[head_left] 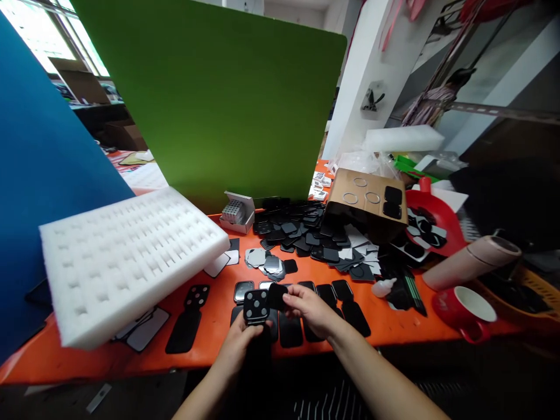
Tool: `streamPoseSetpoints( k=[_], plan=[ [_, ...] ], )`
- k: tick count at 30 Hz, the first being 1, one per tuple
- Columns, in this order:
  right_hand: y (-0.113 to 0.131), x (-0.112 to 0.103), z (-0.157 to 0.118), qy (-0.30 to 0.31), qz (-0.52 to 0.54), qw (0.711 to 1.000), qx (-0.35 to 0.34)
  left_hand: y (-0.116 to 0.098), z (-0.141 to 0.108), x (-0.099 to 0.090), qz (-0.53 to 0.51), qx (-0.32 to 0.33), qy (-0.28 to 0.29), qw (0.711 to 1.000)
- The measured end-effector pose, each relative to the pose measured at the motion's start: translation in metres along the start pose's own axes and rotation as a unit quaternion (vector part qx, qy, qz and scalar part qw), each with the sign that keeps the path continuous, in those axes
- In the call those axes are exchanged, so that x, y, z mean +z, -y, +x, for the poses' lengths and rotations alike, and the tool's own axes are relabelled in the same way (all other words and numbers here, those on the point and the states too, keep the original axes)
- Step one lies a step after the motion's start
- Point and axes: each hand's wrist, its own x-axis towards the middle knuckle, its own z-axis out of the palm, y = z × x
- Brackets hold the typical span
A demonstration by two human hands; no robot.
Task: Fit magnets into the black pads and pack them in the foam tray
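My left hand grips a black square piece with grey dots, held upright above the table's front edge. Just to its right, my right hand pinches a plain black square piece by its right side. The two pieces are side by side, nearly touching or slightly overlapping. Under and behind my hands lie rows of black rounded pieces on the orange table. Another dotted black piece lies to the left, above a longer black piece.
White foam block at left; green divider behind. A pile of black pieces, a cardboard box and a small box stand beyond my hands. Right: small bottle, red mug, pink flask, red tray. A person is behind.
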Motion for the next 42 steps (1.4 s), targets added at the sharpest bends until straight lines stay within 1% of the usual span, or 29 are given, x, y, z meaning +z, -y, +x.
streamPoseSetpoints(
  k=[1,3,5,7,9,13,17,22,26,29,32,37,42],
  plan=[
    [0.001,0.002,-0.002,-0.012,-0.043,0.999,-0.022,0.002,0.002,0.001,0.002,0.002,0.021,1.0],
    [0.002,0.004,-0.004,-0.038,-0.143,0.987,-0.065,0.005,0.004,0.003,0.007,0.009,0.054,0.998],
    [0.002,0.005,-0.006,-0.052,-0.223,0.969,-0.089,0.007,0.003,0.006,0.016,0.022,0.061,0.998],
    [0.001,0.006,-0.006,-0.058,-0.264,0.958,-0.099,0.007,0.002,0.009,0.026,0.032,0.061,0.997],
    [0.001,0.008,-0.007,-0.048,-0.26,0.961,-0.086,0.007,0.001,0.012,0.034,0.029,0.066,0.997],
    [0.0,0.012,-0.007,-0.022,-0.202,0.978,-0.046,0.006,-0.002,0.015,0.042,0.002,0.071,0.997],
    [-0.006,0.014,-0.008,-0.036,-0.212,0.975,-0.06,0.005,-0.004,0.016,0.048,-0.003,0.063,0.997],
    [-0.014,0.016,-0.007,-0.063,-0.198,0.976,-0.073,0.005,-0.005,0.02,0.059,0.001,0.064,0.996],
    [-0.013,0.016,-0.007,-0.049,-0.189,0.978,-0.075,0.006,-0.004,0.021,0.067,0.003,0.041,0.997],
    [-0.011,0.017,-0.008,-0.046,-0.194,0.977,-0.075,0.007,-0.004,0.022,0.062,0.0,0.051,0.997],
    [-0.011,0.017,-0.009,-0.054,-0.199,0.975,-0.076,0.008,-0.003,0.022,0.054,0.007,0.065,0.996],
    [-0.012,0.019,-0.007,-0.078,-0.175,0.98,-0.058,0.009,-0.004,0.019,0.087,0.034,0.042,0.995],
    [-0.014,0.022,-0.006,-0.097,-0.182,0.977,-0.054,0.007,-0.006,0.02,0.095,0.038,0.045,0.994]
  ],
)
